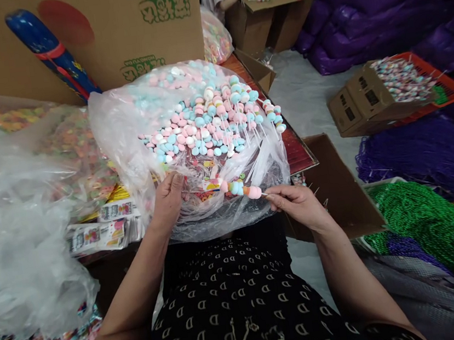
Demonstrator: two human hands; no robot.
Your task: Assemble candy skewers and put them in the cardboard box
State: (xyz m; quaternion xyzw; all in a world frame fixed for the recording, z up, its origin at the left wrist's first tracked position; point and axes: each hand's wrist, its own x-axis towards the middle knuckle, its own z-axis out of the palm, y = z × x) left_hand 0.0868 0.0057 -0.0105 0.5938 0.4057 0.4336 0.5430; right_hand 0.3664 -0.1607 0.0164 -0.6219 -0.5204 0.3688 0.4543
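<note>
Where clear plastic bag point(115, 120) spreads: pink-blue-white round candies point(181, 131) piled
Right hand point(295, 204): pinching pink-blue candy skewer point(236, 187)
Left hand point(168, 198): closed on transparent film point(188, 172)

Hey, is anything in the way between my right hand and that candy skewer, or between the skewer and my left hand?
Nothing visible separates the right hand from the candy skewer; it holds the stick. Toward the left hand there's a printed wrapper; whether the tip is inside, I can't tell.

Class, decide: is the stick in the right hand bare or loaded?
Loaded: pink, blue and orange pieces line the stick beyond the right hand.
</note>
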